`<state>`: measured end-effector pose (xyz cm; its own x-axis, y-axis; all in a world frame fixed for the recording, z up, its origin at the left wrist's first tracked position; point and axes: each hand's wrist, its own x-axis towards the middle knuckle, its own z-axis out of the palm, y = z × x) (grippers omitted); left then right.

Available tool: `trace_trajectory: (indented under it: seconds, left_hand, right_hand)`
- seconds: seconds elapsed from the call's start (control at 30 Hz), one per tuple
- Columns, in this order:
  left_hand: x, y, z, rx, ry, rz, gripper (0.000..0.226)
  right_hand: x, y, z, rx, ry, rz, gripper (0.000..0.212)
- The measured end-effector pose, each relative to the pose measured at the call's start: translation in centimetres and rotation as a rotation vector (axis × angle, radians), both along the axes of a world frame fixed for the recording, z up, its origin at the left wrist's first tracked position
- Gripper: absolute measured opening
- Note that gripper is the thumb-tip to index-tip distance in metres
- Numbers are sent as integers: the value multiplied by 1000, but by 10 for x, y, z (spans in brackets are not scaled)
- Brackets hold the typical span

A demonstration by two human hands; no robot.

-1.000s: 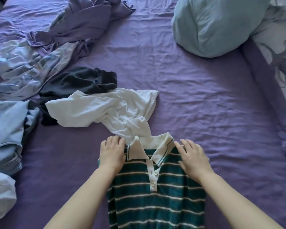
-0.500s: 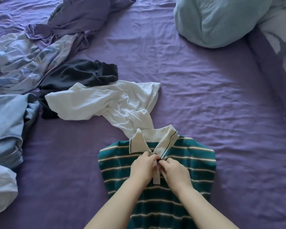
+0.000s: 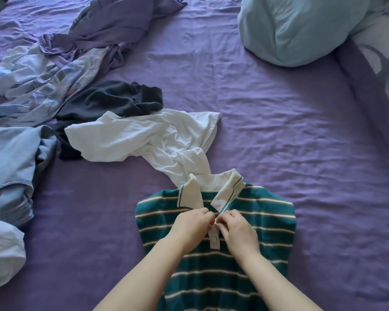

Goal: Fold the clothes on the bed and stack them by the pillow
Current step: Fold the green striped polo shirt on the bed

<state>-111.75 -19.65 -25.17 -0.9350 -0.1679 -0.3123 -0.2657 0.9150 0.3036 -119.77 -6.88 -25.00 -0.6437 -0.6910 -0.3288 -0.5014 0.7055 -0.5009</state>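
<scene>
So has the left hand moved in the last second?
Yes. The left hand slid inward from the shoulder of the green and white striped polo shirt to its white button placket, meeting the right hand below the collar.

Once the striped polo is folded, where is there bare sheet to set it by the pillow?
Bare purple sheet runs from the blue pillow down to the striped polo, and right of the polo. The left side is crowded: white shirt, dark garment, lilac pile, light blue clothes.
</scene>
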Motion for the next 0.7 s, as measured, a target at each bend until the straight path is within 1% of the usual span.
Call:
trace_trajectory:
  seconds: [0.1,0.17,0.23,0.3,0.33,0.4,0.43,0.63,0.7]
  left_hand:
    - [2,-2,1,-14,50,41,23]
    - [3,-4,3,-1,49,47,23]
    - [4,-5,0,-20,68,43,20]
    - [4,-3,3,-26,109,31,10]
    - [4,-2,4,-28,104,10,13]
    - [6,-2,0,-91,102,2,28]
    - [7,-2,-2,-114,120,3,31]
    - [6,-1,1,-148,165,-59,30]
    - [3,-2,4,-170,208,-73,30]
  right_hand:
    - [1,-6,2,-1,-98,-24,17]
    - [2,-8,1,-11,-147,-53,15]
    - [1,-9,1,-24,-170,-100,13]
    - [1,-9,1,-32,-187,-140,12]
    - [1,-9,1,-32,-196,-158,12]
    - [2,-9,2,-31,-219,-188,12]
    - [3,-9,3,-32,-230,-198,12]
    - [2,-11,6,-22,-270,-238,13]
    - [-1,-12,6,-8,-284,-244,12]
